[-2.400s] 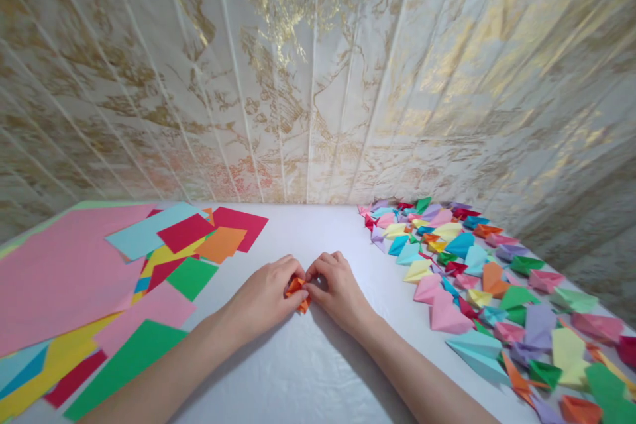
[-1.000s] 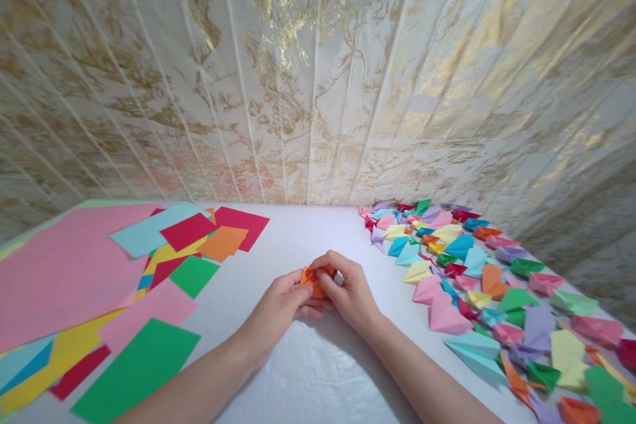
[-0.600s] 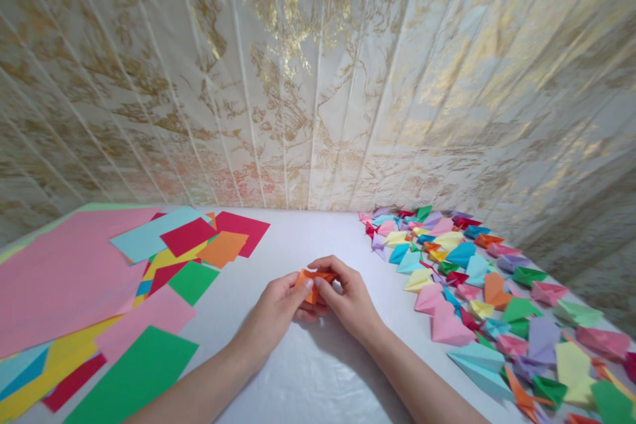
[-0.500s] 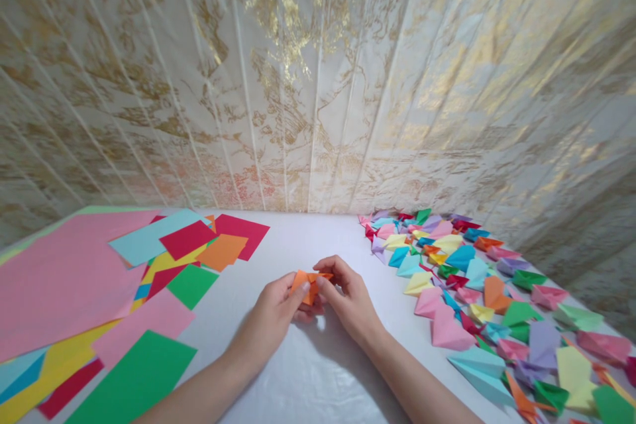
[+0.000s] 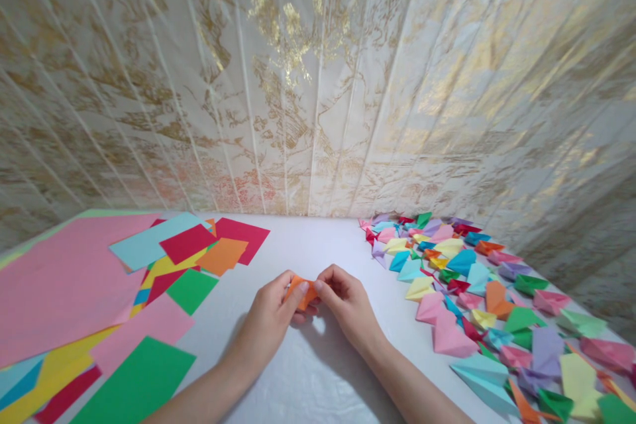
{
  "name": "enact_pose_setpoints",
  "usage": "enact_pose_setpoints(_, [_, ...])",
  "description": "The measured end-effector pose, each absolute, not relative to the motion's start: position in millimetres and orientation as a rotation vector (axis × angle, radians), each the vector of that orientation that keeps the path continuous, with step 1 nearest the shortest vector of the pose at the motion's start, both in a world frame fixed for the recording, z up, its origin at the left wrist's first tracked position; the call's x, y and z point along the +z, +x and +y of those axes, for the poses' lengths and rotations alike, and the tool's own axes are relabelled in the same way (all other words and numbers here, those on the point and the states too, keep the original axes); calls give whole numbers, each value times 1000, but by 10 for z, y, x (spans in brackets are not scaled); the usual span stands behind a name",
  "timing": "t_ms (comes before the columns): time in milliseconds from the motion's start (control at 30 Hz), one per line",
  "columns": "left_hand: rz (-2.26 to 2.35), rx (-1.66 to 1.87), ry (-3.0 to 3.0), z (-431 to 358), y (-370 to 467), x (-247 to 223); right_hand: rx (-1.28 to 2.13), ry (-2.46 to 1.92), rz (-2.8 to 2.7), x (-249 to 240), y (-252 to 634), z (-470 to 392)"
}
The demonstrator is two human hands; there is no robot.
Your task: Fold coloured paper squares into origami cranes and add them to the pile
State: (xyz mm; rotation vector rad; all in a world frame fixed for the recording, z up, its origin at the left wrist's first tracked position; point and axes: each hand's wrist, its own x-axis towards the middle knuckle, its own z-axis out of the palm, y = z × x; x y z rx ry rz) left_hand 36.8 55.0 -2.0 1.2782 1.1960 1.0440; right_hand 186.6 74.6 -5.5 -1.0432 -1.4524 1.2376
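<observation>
Between my two hands is a small piece of folded orange paper (image 5: 300, 295), held above the white table. My left hand (image 5: 279, 305) grips its left side, thumb on top and fingers beneath. My right hand (image 5: 346, 301) pinches its right edge between thumb and curled fingers. The paper's underside and part of its right end are hidden by my fingers.
On the left lie flat sheets of coloured paper, among them a large pink sheet (image 5: 64, 278) and a green rectangle (image 5: 136, 381). Many folded paper pieces (image 5: 452, 338) cover the table's right side. A gold-patterned curtain (image 5: 298, 93) hangs behind the white table (image 5: 298, 384).
My right fingers have closed in on the orange paper's right end, and the flap that stuck out there no longer shows. The left hand keeps its hold.
</observation>
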Motion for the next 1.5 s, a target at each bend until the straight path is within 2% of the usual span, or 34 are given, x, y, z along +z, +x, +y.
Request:
enact_pose_setpoints(533, [1034, 1058, 1135, 525, 429, 120, 1472, -983, -1291, -24, 1996, 909])
enact_pose_setpoints(767, [1107, 1028, 1155, 546, 376, 25, 1371, -1005, -1375, -9, 2019, 899])
enact_pose_setpoints(933, [1140, 1011, 1186, 543, 359, -12, 1444, -991, -1354, -16, 1963, 846])
enact_pose_setpoints(1333, [882, 907, 1158, 578, 395, 58, 1616, -992, -1269, -20, 2091, 959])
enact_pose_setpoints(1500, [1147, 877, 1446, 546, 298, 188, 1526, -1037, -1266, -54, 2125, 1000])
